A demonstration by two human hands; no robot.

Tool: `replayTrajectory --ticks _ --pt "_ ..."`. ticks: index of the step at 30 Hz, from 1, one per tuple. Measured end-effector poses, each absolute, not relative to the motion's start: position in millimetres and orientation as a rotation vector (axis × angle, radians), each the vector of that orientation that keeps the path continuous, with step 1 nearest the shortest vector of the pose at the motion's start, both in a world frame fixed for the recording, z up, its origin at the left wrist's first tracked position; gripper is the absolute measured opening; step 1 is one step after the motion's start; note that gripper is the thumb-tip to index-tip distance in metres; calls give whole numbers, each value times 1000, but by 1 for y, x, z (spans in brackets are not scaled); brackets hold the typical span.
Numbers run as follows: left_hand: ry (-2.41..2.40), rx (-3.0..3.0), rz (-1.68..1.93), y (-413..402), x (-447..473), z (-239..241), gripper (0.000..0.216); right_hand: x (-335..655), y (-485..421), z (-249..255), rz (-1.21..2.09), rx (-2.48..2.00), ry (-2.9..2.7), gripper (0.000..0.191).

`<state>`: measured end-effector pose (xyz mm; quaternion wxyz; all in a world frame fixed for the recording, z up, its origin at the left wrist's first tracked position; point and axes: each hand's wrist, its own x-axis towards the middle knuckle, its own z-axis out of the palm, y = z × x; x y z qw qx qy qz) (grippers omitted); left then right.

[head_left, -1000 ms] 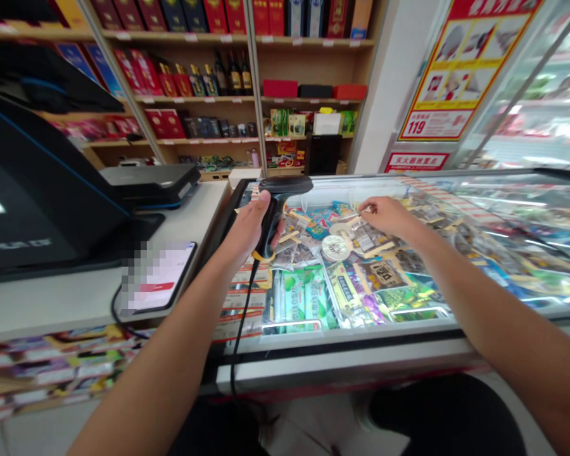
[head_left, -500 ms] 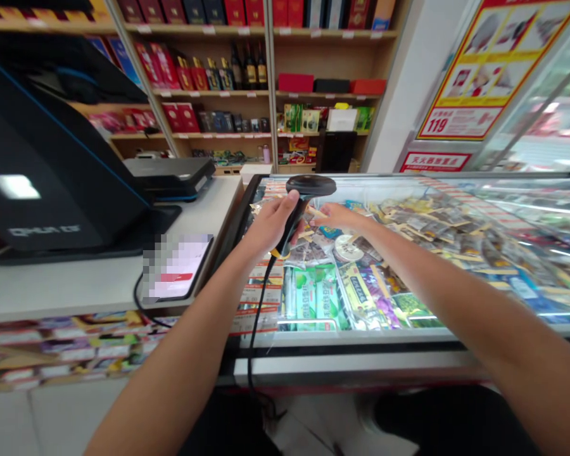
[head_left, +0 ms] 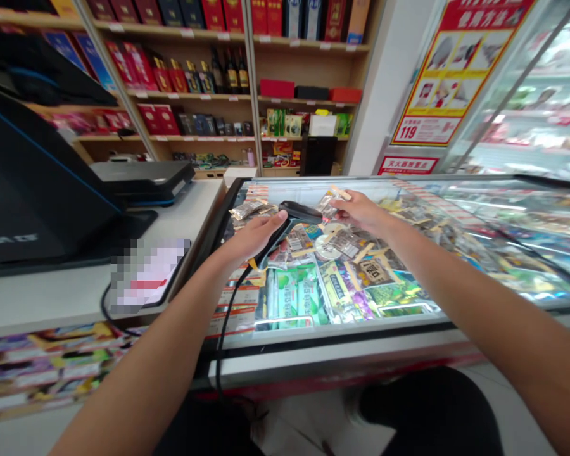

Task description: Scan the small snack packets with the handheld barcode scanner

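My left hand (head_left: 259,235) is wrapped round the handle of a black barcode scanner (head_left: 298,211), thumb on top, with a cord hanging from its yellow-ringed base. The scanner's head points right, towards my right hand (head_left: 356,209). Pinched in my right fingers is a small clear snack packet (head_left: 327,202) with brown contents and a pale stick-like strip, held up at a tilt. Many similar packets (head_left: 346,242) lie below and to the right of both hands. Another small packet (head_left: 246,209) lies left of the scanner.
Beneath my hands stretches a glass-topped display freezer (head_left: 247,345) with green ice packs (head_left: 294,294) near its front. On the left counter (head_left: 199,218) are a black checkout terminal (head_left: 38,190), a scale (head_left: 142,177) and a phone (head_left: 171,272). Stocked shelves (head_left: 190,98) stand behind.
My right hand has lifted up and right with a packet now showing in it. The scanner has tipped from upright towards the right. The whole view has shifted slightly right.
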<state>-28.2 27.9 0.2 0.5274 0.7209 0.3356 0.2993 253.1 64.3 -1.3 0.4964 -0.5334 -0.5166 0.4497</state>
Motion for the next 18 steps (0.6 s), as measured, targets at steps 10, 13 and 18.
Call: replayTrajectory --ticks 10,13,18 --pt "813 1672 785 24 -29 4 64 295 55 12 770 -1603 -1579 21" --pt "837 1648 854 23 -29 7 63 333 58 19 643 -1803 -1969 20" --pt "784 1678 851 24 -29 9 65 343 59 18 474 -1901 -2085 10"
